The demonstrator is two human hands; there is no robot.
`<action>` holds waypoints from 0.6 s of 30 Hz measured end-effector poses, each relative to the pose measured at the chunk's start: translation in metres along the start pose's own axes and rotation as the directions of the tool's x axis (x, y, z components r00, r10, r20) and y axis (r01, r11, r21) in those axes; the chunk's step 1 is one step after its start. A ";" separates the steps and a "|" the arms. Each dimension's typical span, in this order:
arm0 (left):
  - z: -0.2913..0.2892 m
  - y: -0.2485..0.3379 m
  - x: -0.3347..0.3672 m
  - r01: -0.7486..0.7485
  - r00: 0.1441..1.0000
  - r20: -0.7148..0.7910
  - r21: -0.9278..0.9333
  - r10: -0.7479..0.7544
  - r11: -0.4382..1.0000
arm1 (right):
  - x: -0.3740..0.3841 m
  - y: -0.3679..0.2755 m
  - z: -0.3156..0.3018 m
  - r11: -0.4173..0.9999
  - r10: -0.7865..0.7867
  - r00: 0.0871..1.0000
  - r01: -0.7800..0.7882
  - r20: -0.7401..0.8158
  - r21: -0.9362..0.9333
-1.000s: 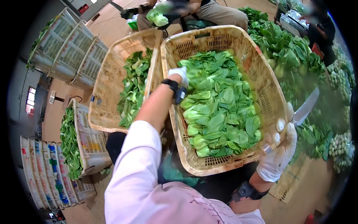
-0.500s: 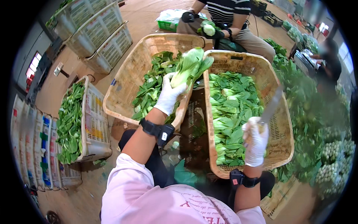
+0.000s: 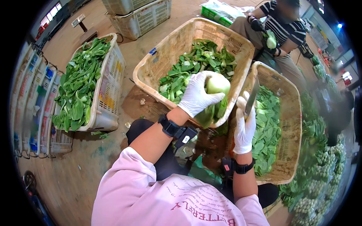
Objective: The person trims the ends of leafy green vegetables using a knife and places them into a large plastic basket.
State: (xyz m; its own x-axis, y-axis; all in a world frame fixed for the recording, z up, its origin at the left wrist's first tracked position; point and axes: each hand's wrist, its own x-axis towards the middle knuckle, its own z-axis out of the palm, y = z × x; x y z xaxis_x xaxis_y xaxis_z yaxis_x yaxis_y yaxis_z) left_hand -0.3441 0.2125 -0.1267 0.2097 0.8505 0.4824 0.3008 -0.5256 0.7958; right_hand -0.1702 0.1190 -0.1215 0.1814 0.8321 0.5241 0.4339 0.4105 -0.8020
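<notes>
My left hand, in a white glove, is closed round a bok choy. Its pale cut base points up and its leaves hang down by the near wall of a yellowish plastic crate, which is partly filled with loose bok choy. In my gloved right hand is a knife, its blade pointing upward and a little apart from the bok choy. Beneath that hand, a second crate holds bok choy laid in rows.
On the left stands a white crate heaped with greens; stacked crates are behind it. Across from me sits a person in dark gloves holding a bok choy. Piled greens and bagged vegetables line the right side.
My left hand has turned the bok choy from leaves up to base up. The knife in my right hand has come closer to it. The whole view has swung left and down.
</notes>
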 end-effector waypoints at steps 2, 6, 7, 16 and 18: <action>0.000 -0.012 -0.009 -0.001 0.999 -0.038 -0.154 -0.005 0.988 | 0.015 -0.018 0.023 0.966 0.251 0.956 -0.258 0.152 0.029; -0.010 -0.003 -0.013 -0.048 0.982 -0.179 0.103 0.066 0.993 | 0.023 0.001 0.061 0.904 0.209 0.974 -0.228 0.094 0.362; -0.015 -0.008 -0.011 -0.020 0.986 -0.164 -0.016 0.017 1.000 | 0.026 0.003 0.062 0.918 0.197 0.972 -0.228 0.126 0.324; -0.044 -0.037 -0.010 0.137 0.985 -0.116 0.108 -0.124 0.985 | 0.062 -0.015 0.068 0.711 -0.314 0.876 0.473 0.367 -0.520; -0.044 -0.032 -0.010 0.115 0.988 -0.128 0.229 -0.087 0.967 | 0.063 -0.015 0.076 0.588 -0.334 0.828 0.557 0.451 -0.586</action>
State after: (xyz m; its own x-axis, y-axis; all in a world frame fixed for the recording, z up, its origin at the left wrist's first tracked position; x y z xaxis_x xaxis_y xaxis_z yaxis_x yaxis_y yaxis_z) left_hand -0.3967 0.2218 -0.1409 0.0617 0.8887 0.4544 0.5275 -0.4155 0.7411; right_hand -0.2321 0.1936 -0.0982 -0.3931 0.7198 0.5722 0.8736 0.4865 -0.0119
